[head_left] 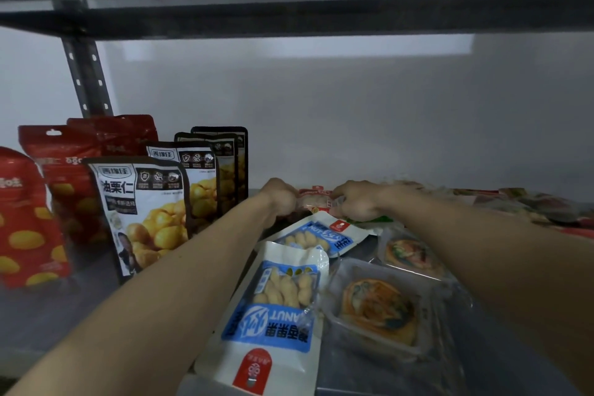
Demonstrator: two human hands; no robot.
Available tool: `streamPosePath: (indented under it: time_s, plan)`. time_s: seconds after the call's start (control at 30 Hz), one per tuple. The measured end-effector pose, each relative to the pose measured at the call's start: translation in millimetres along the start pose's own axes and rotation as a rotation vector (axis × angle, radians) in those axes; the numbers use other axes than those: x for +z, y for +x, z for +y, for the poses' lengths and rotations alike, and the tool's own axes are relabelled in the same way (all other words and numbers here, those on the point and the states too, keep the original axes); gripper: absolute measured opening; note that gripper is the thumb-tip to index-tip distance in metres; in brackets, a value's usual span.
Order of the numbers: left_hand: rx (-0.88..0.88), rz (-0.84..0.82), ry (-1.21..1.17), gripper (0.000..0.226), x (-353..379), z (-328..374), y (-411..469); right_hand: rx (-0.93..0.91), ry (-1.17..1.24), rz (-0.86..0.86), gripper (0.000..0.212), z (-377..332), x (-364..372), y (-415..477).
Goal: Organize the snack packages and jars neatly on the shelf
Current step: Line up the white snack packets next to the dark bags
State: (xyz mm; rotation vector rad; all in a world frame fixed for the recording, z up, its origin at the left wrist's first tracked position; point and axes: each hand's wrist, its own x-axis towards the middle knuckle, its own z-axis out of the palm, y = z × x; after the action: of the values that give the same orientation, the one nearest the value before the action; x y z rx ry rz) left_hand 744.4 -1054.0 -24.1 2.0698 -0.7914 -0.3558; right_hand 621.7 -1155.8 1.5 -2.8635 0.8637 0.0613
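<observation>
red bags (pixel 58 177): far left of the shelf (pixel 48 315), standing upright, several deep; look sorted.
chestnut bags (pixel 144 209): just right of the red ones, four standing in a file front to back, faces forward; also look done.
left hand (pixel 280 199): reached to the back of the shelf, fingers curled and clamped on the left end of the small packet (pixel 316 200).
small packet: red and white, held between both hands near the back wall, right of the chestnut file. Cannot tell if it is lifted or resting on the shelf.
right hand (pixel 355 202): fingers pinched on the packet's right end; a green packet (pixel 381 220) lies just under the wrist.
peanut packs (pixel 279 309): two, blue and white, lying flat between the forearms, one behind the other, print upside down; unsorted.
clear trays (pixel 379 309): two, pastry inside, flat, just right of the peanut packs, below the right forearm.
pile of packets (pixel 530 206): far right at the back, a loose heap, too blurred to tell the kinds.
jars: none seen.
step: judged mid-task; left side tidy, right side cluttered, small packet being taken from the clutter.
next move: likely carry it left and stand it beside the chestnut bags without knocking the file. A soft pouch may flop, so it needs a firm set-down or something to lean on.
</observation>
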Motion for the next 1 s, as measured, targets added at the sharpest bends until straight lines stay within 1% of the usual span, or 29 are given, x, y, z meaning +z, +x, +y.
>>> streamPosePath:
  time_s: [0.1, 0.2, 0.3, 0.4, 0.5, 0.63, 0.67, 0.73, 0.83, 0.9, 1.0]
  plan:
    - [0.025, 0.016, 0.03, 0.028, -2, -1, -4, 0.033, 0.016, 0.023, 0.053, 1, -2, -1]
    - [0.062, 0.026, 0.04, 0.03, -3, -1, -7, 0.124, 0.049, 0.052, 0.062, 8, -7, -5]
    - [0.109, -0.011, 0.072, 0.035, -3, 1, -14, 0.189, 0.054, 0.028, 0.069, 16, -8, -7]
    - [0.129, -0.015, 0.135, 0.045, -3, 6, -22, 0.213, 0.1, 0.033, 0.076, 18, -7, -10]
    - [0.092, -0.048, 0.234, 0.05, -3, 13, -27, 0.237, 0.189, 0.116, 0.085, 18, -7, -15]
    - [0.022, -0.135, 0.309, 0.059, -8, 14, -31, 0.314, 0.302, 0.285, 0.106, 16, -9, -17]
    - [0.026, -0.131, 0.3, 0.058, -8, 12, -31, 0.332, 0.35, 0.329, 0.108, 17, -10, -17]
    - [0.065, -0.088, 0.238, 0.047, -9, 8, -32, 0.366, 0.462, 0.421, 0.107, 18, -12, -18]
    - [0.167, 0.016, 0.151, 0.036, -10, 3, -30, 0.348, 0.587, 0.513, 0.106, 22, -15, -19]
    - [0.221, 0.039, 0.079, 0.038, -11, 2, -28, 0.298, 0.7, 0.587, 0.104, 23, -18, -20]
    - [0.272, 0.057, -0.099, 0.042, -13, 5, -30, 0.137, 0.893, 0.724, 0.105, 18, -25, -25]
